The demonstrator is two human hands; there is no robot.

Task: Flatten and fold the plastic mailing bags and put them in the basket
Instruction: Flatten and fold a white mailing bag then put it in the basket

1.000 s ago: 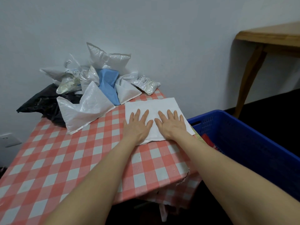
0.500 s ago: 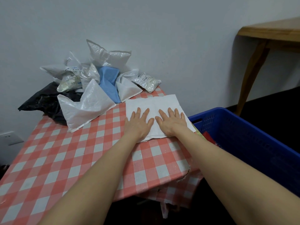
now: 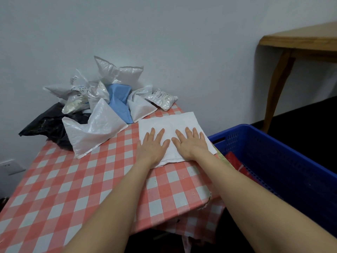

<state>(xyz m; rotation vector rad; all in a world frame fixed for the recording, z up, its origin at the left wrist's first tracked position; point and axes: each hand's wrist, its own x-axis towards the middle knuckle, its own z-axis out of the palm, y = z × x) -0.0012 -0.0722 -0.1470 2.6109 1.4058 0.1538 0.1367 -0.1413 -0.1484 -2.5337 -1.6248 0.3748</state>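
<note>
Pale wall is seen behind a tabletop (image 3: 73, 189) covered with a red-and-white checked cloth. Near its right edge a white mailing bag (image 3: 171, 123) is laid flat, a crumpled rectangle of thin plastic. Both palms are pressed onto its near half: the left hand (image 3: 152, 146) and the right hand (image 3: 191, 143) are spread flat, fingers extended and slightly apart, nothing gripped. Compared with a second ago, the hands are held a little wider apart on the bag, which has not shifted. At the far left corner a heap of unfolded bags (image 3: 102, 106) is piled against the wall: puffy white ones, a blue one, a black one. Just beside the right edge, lower down, a blue perforated plastic basket (image 3: 273, 152) is seen, with something red inside.
</note>
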